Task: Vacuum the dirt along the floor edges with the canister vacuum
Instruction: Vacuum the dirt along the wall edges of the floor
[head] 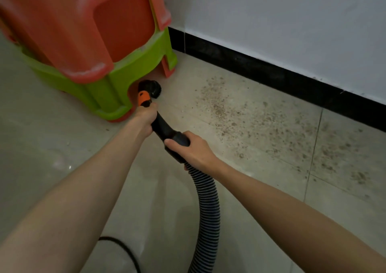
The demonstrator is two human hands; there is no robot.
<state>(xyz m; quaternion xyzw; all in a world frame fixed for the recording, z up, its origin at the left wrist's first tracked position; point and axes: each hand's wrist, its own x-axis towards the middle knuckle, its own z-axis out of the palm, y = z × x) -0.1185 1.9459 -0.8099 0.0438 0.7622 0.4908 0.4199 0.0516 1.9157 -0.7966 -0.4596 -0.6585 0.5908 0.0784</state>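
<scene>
Two hands on one vacuum wand here. The left hand [146, 117] is wrapped around the front of the black curved handle [165, 129], right behind the orange collar [144, 99], and the right hand [193, 150] grips the rear end of the handle where the ribbed hose [207, 206] joins on. One hose, which drops down toward the bottom of the frame. One round black brush head [151, 87] at the tip — it's down at the floor [52, 143], tucked just beside the near leg of the stools.

Two plastic stools stacked: an orange stool [83, 28] sitting on top of a green stool [117, 80], right in the corner by the white wall [292, 22] and its black baseboard [271, 72].

The dirt [261, 122] is one big scattered patch of brownish specks on the tiles, running along the baseboard to the right of the brush head — near it but not under it.

One thin black cord [123, 249] curves across the floor at the bottom edge. No readable brand or writing anywhere; there's a dark mark on the orange collar but it's too small to make out.
</scene>
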